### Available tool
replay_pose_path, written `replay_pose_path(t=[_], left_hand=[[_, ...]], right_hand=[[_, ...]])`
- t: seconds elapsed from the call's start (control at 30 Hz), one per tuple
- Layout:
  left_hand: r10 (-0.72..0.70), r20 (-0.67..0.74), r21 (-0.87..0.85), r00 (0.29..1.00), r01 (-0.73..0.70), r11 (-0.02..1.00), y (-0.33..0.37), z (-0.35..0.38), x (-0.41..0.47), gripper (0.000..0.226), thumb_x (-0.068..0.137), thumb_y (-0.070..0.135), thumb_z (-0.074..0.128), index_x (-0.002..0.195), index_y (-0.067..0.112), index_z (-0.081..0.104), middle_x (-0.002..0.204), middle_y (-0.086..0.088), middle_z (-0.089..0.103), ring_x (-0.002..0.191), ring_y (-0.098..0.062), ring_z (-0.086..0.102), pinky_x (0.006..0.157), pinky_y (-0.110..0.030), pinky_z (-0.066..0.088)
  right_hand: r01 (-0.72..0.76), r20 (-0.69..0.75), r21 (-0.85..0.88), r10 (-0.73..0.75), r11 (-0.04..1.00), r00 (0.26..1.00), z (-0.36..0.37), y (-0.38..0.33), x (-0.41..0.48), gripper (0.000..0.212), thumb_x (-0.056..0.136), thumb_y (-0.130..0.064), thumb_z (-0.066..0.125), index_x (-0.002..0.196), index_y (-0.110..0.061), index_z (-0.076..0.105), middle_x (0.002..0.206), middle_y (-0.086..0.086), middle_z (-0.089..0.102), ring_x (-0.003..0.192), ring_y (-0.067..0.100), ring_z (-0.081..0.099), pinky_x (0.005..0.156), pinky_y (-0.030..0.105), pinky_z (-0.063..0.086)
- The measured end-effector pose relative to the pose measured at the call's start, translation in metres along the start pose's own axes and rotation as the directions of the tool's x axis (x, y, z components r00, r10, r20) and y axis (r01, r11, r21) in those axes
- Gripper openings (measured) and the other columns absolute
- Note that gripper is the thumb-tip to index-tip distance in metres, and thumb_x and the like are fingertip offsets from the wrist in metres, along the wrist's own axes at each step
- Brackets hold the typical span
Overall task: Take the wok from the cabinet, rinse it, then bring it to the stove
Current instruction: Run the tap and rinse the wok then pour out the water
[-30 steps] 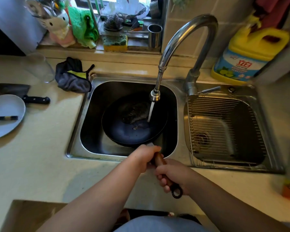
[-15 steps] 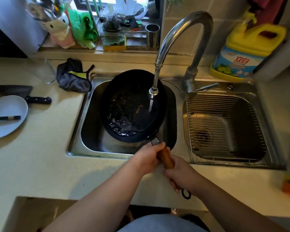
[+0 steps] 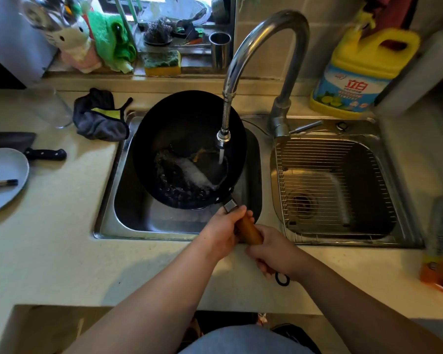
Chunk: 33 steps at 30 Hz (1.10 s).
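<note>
The black round wok (image 3: 187, 134) is in the left basin of the stainless steel double sink (image 3: 108, 200). It is tilted, with the far rim raised to the basin's far edge and the near side low. Its interior faces up and toward the viewer.

The curved chrome faucet (image 3: 253, 42) has its spout over the wok. A thin water stream (image 3: 221, 156) falls into the right part of the wok. Water is pooled in the near, lower part.

The brown wooden wok handle (image 3: 248, 231) extends toward the near right, over the sink's near edge.
- The left grip (image 3: 223, 226) is clamped round the far end of the handle, next to the metal collar.
- The right grip (image 3: 274, 251) is clamped round the near end. The black hanging ring (image 3: 281, 279) shows just below it.

The right basin holds a wire rack (image 3: 330, 185). On the beige counter (image 3: 49, 251), a grey and yellow cloth (image 3: 100, 121) lies just left of the sink. Farther left are a black-handled cleaver (image 3: 45, 154) and a pale round plate (image 3: 3, 175) with dark chopsticks (image 3: 1, 183) on it. A yellow detergent jug (image 3: 356, 72) stands at the far right, behind the sink.
</note>
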<state>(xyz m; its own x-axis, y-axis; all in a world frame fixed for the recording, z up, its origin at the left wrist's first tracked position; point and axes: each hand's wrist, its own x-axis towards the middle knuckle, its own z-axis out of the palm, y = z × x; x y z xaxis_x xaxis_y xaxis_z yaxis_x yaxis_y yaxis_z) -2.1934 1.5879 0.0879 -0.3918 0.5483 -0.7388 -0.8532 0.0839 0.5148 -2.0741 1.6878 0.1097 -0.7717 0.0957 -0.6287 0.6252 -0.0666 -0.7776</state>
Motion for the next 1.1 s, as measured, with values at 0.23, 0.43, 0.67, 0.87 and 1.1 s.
replay_pose_path(t=[0.23, 0.43, 0.67, 0.87, 1.1], left_hand=[[0.133, -0.129, 0.038, 0.983, -0.129, 0.991, 0.001, -0.003, 0.003, 0.024, 0.093, 0.02, 0.066, 0.114, 0.012, 0.058, 0.093, -0.006, 0.071, 0.088, -0.021, 0.068, 0.081, -0.043, 0.058], [0.237, -0.222, 0.089, 0.946, -0.222, 0.971, 0.005, -0.006, -0.001, 0.024, 0.091, 0.017, 0.068, 0.111, 0.008, 0.058, 0.098, -0.011, 0.066, 0.086, -0.021, 0.064, 0.081, -0.043, 0.056], [0.278, -0.274, 0.14, 0.921, -0.248, 0.959, 0.012, -0.012, -0.008, 0.02, 0.086, 0.02, 0.073, 0.101, 0.012, 0.062, 0.09, -0.008, 0.067, 0.082, -0.022, 0.064, 0.073, -0.041, 0.057], [0.287, -0.324, 0.225, 0.902, -0.221, 0.949, 0.014, -0.013, -0.013, 0.02, 0.083, 0.026, 0.074, 0.092, 0.013, 0.062, 0.078, -0.008, 0.062, 0.059, -0.019, 0.056, 0.041, -0.025, 0.043], [0.256, -0.278, 0.233, 0.926, -0.193, 0.953, 0.003, -0.007, -0.021, 0.02, 0.082, 0.023, 0.074, 0.087, 0.009, 0.06, 0.07, -0.009, 0.06, 0.057, -0.019, 0.06, 0.043, -0.024, 0.045]], right_hand=[[-0.027, 0.142, 0.061, 0.018, 0.998, 0.99, -0.008, -0.011, 0.012, 0.037, 0.085, -0.002, 0.062, 0.121, -0.01, 0.057, 0.056, 0.003, 0.056, 0.043, 0.017, 0.049, 0.043, 0.03, 0.047], [-0.097, 0.27, 0.232, 0.031, 0.968, 0.962, -0.003, -0.017, 0.02, 0.028, 0.089, 0.0, 0.062, 0.114, -0.01, 0.054, 0.06, 0.003, 0.052, 0.041, 0.012, 0.047, 0.037, 0.024, 0.043], [-0.173, 0.368, 0.424, 0.006, 0.889, 0.93, 0.01, -0.021, 0.023, 0.018, 0.088, -0.001, 0.059, 0.095, -0.011, 0.047, 0.062, 0.003, 0.045, 0.042, 0.01, 0.042, 0.035, 0.02, 0.039], [-0.246, 0.423, 0.521, 0.003, 0.818, 0.906, 0.018, -0.034, 0.01, 0.013, 0.091, -0.001, 0.055, 0.097, -0.012, 0.049, 0.064, -0.001, 0.047, 0.043, 0.006, 0.044, 0.036, 0.017, 0.04], [-0.277, 0.384, 0.493, 0.079, 0.825, 0.92, 0.016, -0.052, -0.025, 0.015, 0.094, -0.001, 0.053, 0.106, -0.01, 0.048, 0.065, 0.0, 0.048, 0.044, 0.005, 0.045, 0.035, 0.016, 0.04]])
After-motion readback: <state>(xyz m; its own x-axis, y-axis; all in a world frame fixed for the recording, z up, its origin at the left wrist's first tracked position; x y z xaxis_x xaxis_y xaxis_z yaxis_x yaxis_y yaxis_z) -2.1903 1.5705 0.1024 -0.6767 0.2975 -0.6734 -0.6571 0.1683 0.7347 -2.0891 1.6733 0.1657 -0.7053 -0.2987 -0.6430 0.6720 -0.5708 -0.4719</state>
